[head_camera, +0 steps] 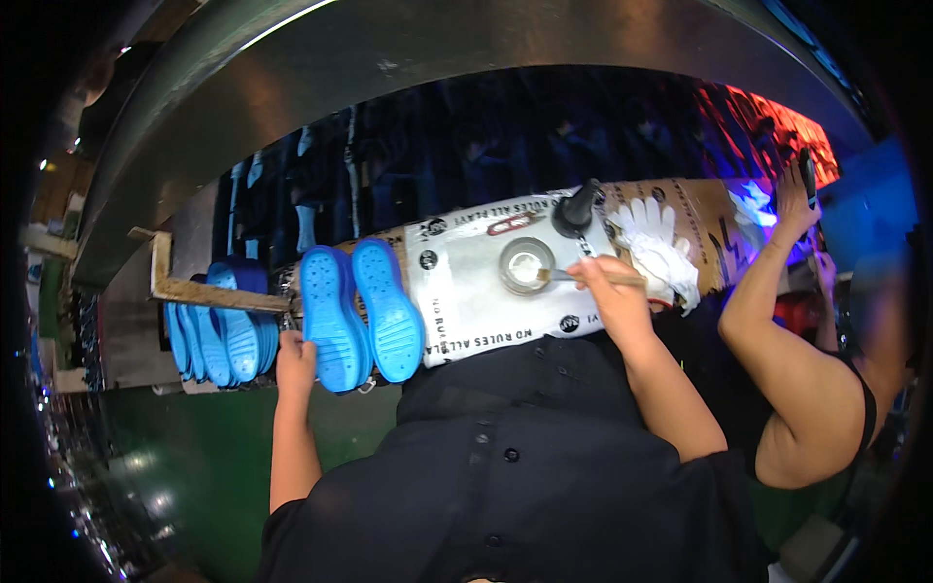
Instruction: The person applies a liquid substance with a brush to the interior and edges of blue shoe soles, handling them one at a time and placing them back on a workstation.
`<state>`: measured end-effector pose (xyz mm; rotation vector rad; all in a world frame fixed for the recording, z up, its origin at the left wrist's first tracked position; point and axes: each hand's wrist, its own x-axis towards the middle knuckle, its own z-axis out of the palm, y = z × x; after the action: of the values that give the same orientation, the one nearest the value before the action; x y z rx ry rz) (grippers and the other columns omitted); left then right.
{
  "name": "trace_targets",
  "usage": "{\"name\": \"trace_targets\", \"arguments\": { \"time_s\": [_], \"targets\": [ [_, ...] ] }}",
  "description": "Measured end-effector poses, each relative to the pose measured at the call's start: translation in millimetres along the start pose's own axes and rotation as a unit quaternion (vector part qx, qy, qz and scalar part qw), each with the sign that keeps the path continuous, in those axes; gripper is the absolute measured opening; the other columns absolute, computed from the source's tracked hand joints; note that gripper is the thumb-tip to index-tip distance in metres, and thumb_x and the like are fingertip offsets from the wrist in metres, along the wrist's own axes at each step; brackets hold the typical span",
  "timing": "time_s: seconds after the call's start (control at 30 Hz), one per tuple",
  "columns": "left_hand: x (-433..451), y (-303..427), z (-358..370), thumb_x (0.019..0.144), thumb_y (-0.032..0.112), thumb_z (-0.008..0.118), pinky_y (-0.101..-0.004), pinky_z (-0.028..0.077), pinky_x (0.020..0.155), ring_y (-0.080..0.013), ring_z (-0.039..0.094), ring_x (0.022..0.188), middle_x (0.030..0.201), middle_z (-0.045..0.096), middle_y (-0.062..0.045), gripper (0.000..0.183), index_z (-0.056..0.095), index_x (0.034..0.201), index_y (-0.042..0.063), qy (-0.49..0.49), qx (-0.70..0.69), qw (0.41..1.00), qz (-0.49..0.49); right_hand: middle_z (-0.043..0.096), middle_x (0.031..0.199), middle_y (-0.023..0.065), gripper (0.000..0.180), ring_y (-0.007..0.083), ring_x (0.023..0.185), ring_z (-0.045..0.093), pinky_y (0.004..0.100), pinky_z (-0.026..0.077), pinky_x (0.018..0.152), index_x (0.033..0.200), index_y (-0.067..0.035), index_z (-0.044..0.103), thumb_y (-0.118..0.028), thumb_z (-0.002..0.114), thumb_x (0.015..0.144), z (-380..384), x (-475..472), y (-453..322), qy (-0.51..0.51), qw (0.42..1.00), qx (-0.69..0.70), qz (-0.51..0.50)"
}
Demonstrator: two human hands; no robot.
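My right hand (614,295) grips a thin brush (561,275), its bristle end over or in the mouth of a small round jar (526,267) with whitish contents. The jar stands on a white printed plastic sheet (466,291). My left hand (296,358), fingers curled, is at the left edge of a blue shoe sole stack (332,321); whether it grips a sole is hidden. Another blue sole (388,313) lies right of that stack, beside the sheet. More blue soles (237,335) are stacked left of my left hand.
Red-handled snips (512,223) and a black nozzle bottle (578,211) are behind the jar. A white knit glove (652,248) lies to the right. A wooden bar (219,294) crosses above the left soles. At right, a co-worker's arm (765,270) reaches up towards blue-lit machinery.
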<state>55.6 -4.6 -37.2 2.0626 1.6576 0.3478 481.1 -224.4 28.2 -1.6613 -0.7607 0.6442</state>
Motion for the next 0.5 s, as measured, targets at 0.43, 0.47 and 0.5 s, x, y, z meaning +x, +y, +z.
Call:
{"name": "trace_targets", "arguments": {
  "time_s": [0.43,0.47,0.5],
  "targets": [
    [-21,58,-15,0.078,0.011,0.058,-0.0359,0.048,0.089,-0.0233,0.058,0.102,0.112,0.058,-0.014,0.046,0.047,0.120,-0.005,-0.202,-0.622,0.725,-0.215,0.061,0.063,0.0071,0.019,0.0270,0.064,0.057,0.0365,0.041,0.071,0.066,-0.005,0.064,-0.019,0.064,0.078,26,28,16,-0.014,0.969,-0.192,-0.153],
    [-23,64,-16,0.078,0.012,0.058,-0.0336,0.051,0.081,-0.0220,0.060,0.096,0.110,0.058,-0.014,0.046,0.047,0.119,-0.005,-0.200,-0.628,0.716,-0.230,0.061,0.064,0.0091,0.019,0.0265,0.063,0.058,0.0351,0.043,0.066,0.068,-0.003,0.065,-0.018,0.064,0.080,23,28,17,-0.016,0.972,-0.186,-0.145],
    [-25,68,-17,0.078,0.013,0.059,-0.0312,0.053,0.074,-0.0207,0.062,0.091,0.108,0.059,-0.013,0.046,0.047,0.119,-0.004,-0.196,-0.634,0.707,-0.245,0.061,0.064,0.0091,0.019,0.0265,0.063,0.058,0.0351,0.043,0.066,0.068,-0.003,0.065,-0.018,0.064,0.080,22,27,14,-0.016,0.972,-0.185,-0.144]
  ]
}}
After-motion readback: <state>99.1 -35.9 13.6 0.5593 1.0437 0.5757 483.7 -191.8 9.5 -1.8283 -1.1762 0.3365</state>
